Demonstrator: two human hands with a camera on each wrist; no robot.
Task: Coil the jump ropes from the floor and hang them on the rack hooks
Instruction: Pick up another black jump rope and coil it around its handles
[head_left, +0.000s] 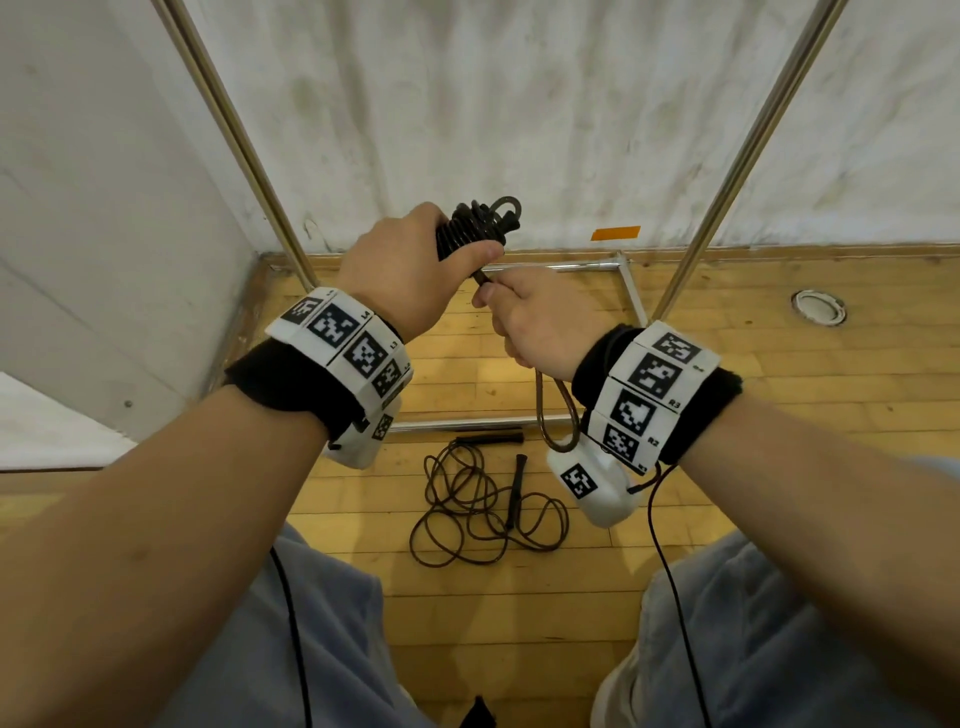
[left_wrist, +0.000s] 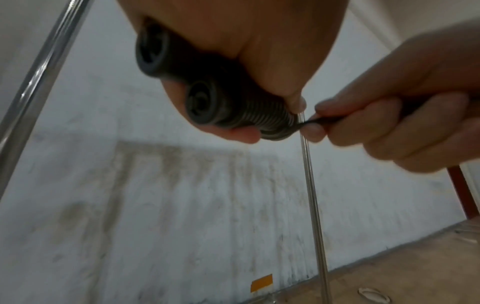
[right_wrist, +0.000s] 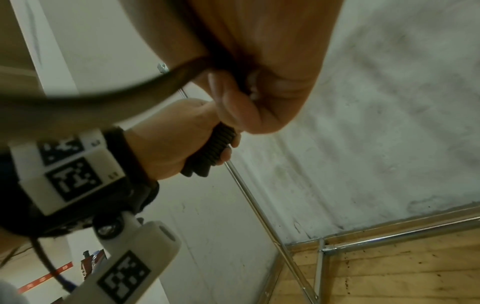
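Head view. Left hand at 12 o'clock of frame centre, fingers and thumb wrapped round a bundle: two black handles with dark rope wound tightly about them, the wound jump rope. A small loop of rope sticks up from the top of the bundle. Right hand just at 4 o'clock of the left, fingers curled, pinching the free strand where it leaves the windings. A loop of the same rope hangs from under the right fist toward 6 o'clock. Second jump rope lies loose and tangled on the wooden floor at 6 o'clock of the hands, both its black handles on the boards. Metal rack frame: two slanted poles rising to 11 and 1 o'clock, base bars on the floor by the wall. Orange tape on the wall low down. No hooks in view.

Left wrist view. Blurred. Left hand closed around the two handles, their round ends facing the camera, rope coils next to them. Right-hand fingers at 3 o'clock, thumb and forefinger nipping the strand right at the coils.

Right wrist view. Right hand at 12 o'clock, fist closed on the rope, which sweeps out toward 9 o'clock. Left hand lower, gripping the ribbed bundle.
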